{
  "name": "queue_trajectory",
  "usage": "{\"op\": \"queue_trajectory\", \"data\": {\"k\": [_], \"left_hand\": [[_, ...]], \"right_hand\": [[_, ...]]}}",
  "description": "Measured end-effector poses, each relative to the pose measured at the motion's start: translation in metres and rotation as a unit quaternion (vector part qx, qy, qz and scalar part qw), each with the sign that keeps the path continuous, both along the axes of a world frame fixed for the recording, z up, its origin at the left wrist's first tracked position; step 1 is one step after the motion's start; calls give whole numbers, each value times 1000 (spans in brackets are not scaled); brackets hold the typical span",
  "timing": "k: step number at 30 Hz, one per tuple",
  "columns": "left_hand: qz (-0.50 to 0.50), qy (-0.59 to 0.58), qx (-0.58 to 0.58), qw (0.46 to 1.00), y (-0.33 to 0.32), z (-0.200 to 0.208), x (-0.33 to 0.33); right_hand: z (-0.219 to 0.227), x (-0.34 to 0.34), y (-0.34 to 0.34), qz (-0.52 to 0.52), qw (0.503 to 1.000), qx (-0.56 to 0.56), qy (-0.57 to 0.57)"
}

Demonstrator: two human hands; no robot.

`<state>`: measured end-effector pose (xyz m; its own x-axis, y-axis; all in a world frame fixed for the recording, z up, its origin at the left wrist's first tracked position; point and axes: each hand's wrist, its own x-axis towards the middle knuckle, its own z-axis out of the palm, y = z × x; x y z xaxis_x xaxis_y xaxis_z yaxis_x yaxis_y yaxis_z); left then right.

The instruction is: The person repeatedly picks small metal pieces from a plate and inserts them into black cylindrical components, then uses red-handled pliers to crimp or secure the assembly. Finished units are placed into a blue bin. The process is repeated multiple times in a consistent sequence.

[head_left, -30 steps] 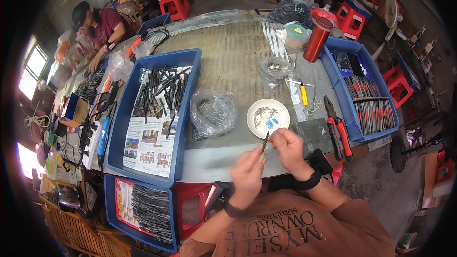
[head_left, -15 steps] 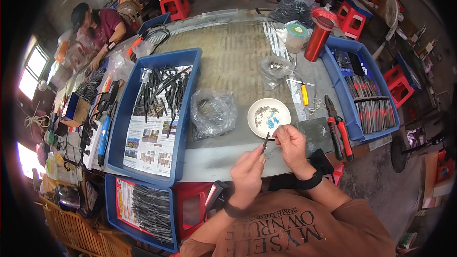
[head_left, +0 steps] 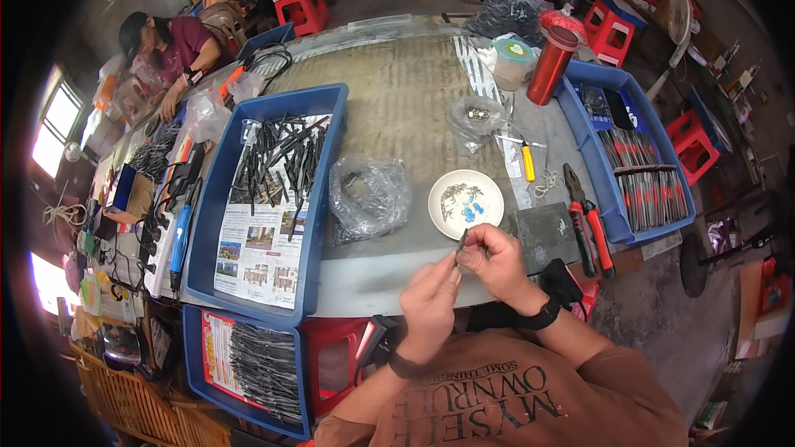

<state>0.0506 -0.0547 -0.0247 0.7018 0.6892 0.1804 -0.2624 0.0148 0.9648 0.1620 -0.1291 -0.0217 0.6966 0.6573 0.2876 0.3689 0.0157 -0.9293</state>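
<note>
Just in front of a white plate [head_left: 436, 213], my left hand [head_left: 429, 298] is closed around a slim dark stick-like piece [head_left: 462, 241]. The thumb and fingers of my right hand [head_left: 499, 263] pinch near its upper end, and the two hands nearly touch. Whether the right fingers also hold a tiny part cannot be seen. On the plate lie small silver pin-like parts [head_left: 454, 197] and several little blue pieces [head_left: 473, 209]. Beside my right hand rests a dark flat block [head_left: 546, 236]. A clear plastic bag [head_left: 369, 197] lies left of the plate.
A large blue tray [head_left: 310, 281] at left holds black strips; a smaller one [head_left: 192, 356] sits below. Red-handled pliers [head_left: 590, 236], a yellow-handled screwdriver [head_left: 528, 162], a red flask [head_left: 553, 66] and another blue tray [head_left: 633, 236] stand right. A co-worker [head_left: 182, 50] sits far left.
My right hand has moved slightly left and down, from beside the dark piece onto its upper end. My left hand keeps its hold, nearly unmoved.
</note>
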Motion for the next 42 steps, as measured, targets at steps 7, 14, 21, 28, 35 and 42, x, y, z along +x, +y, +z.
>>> {"op": "queue_trajectory", "data": {"k": [7, 14, 21, 28, 35, 42], "left_hand": [[14, -2, 10, 1000, 3, 0, 1], [21, -4, 75, 997, 2, -1, 4], [13, 3, 55, 998, 2, -3, 5], [33, 1, 104, 994, -1, -3, 7], [45, -22, 173, 984, 2, -5, 10], [33, -22, 225, 973, -1, -5, 12]], "right_hand": [[5, -4, -1, 2, 998, 15, -69], [7, -9, -2, 32, 995, 11, 92], [9, -8, -2, 4, 999, 3, -39], [9, -10, -1, 18, 997, 23, 74], [8, -9, -2, 16, 999, 16, 23], [11, -11, -11, -21, 1000, 13, -15]]}}
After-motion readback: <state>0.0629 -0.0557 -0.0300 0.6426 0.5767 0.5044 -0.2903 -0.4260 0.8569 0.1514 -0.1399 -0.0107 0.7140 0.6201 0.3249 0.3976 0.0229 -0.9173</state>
